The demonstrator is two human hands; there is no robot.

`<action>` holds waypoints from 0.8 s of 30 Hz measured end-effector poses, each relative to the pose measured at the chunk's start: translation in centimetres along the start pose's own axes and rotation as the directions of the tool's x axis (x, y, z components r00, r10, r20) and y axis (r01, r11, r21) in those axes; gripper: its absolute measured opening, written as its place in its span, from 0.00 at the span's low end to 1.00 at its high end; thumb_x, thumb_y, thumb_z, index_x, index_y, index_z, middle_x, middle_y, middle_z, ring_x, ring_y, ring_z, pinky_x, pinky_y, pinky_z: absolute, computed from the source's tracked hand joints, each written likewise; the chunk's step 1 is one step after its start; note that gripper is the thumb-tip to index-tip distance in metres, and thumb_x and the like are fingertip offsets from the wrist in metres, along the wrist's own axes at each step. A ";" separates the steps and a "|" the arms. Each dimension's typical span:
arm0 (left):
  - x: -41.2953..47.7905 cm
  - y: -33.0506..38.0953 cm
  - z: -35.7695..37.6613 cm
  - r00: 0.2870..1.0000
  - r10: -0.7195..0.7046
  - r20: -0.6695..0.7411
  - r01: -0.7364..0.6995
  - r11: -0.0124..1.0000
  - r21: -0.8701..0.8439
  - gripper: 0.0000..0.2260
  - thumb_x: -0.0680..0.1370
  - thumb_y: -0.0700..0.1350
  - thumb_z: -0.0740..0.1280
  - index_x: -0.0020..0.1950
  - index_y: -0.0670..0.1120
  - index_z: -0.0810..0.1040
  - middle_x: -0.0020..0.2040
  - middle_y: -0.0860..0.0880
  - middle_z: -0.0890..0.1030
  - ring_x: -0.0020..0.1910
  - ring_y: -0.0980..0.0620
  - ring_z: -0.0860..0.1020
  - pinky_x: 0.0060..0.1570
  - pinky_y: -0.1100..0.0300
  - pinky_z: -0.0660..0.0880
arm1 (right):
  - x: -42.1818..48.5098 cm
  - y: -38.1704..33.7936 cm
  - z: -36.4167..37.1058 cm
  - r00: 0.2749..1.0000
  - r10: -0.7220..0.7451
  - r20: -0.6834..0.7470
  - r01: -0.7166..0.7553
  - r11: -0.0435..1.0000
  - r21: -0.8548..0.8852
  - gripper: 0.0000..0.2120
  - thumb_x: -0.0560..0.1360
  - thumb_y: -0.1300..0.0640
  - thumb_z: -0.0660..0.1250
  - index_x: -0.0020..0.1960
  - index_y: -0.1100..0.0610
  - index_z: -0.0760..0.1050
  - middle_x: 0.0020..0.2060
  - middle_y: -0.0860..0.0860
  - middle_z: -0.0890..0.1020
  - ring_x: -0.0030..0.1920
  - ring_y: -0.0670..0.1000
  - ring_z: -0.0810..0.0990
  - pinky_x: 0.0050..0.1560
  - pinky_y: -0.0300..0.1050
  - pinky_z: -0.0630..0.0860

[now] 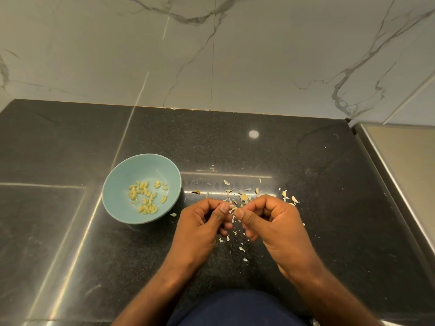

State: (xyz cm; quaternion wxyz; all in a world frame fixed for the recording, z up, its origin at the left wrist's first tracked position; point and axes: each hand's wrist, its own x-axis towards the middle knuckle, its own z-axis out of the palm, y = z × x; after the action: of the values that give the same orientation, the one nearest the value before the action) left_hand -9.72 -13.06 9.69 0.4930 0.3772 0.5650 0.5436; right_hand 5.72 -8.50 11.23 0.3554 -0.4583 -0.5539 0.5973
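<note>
seed pinched between left grip and right grip, thumbnails prying it open; bowl sits just left, probably for kernels.

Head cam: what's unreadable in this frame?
All head view.
- Seed: tiny, mostly covered by the thumbs of left hand and right hand; shelled or not, unclear.
- Palms: hidden by curled fingers; spare seeds inside, cannot tell.
- Husks: too small to count.
- Bowl base: hidden by its wall.
</note>
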 end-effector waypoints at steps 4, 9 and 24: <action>0.2 -0.3 -0.1 0.998 -0.023 -0.053 0.021 0.999 -0.036 0.11 0.75 0.49 0.68 0.47 0.42 0.83 0.38 0.45 0.83 0.35 0.52 0.80 0.36 0.62 0.77 | 0.2 -0.4 -0.6 0.995 -0.052 -0.084 0.040 0.989 -0.140 0.15 0.73 0.46 0.70 0.40 0.58 0.79 0.28 0.53 0.80 0.28 0.50 0.77 0.32 0.42 0.75; 0.0 -0.2 0.0 0.998 -0.020 -0.058 0.018 0.999 -0.037 0.11 0.74 0.50 0.68 0.46 0.42 0.83 0.37 0.46 0.83 0.36 0.51 0.79 0.35 0.62 0.76 | 0.6 0.3 -1.0 0.999 -0.047 0.005 0.045 0.922 -0.384 0.10 0.79 0.60 0.68 0.51 0.44 0.80 0.44 0.44 0.86 0.41 0.44 0.85 0.43 0.42 0.80; 0.0 0.3 -0.1 0.996 0.088 -0.010 -0.086 0.983 0.161 0.08 0.77 0.50 0.66 0.45 0.47 0.81 0.36 0.50 0.82 0.35 0.57 0.80 0.36 0.66 0.75 | 0.5 -1.4 -0.4 0.990 0.043 0.135 0.007 0.936 -0.351 0.11 0.75 0.56 0.73 0.56 0.47 0.81 0.46 0.43 0.85 0.46 0.43 0.83 0.47 0.41 0.79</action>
State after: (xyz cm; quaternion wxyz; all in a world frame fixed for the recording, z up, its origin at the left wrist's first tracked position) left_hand -9.80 -13.08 9.97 0.4320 0.4352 0.5940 0.5208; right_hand 5.84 -7.71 12.55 0.2230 -0.4762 -0.6708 0.5230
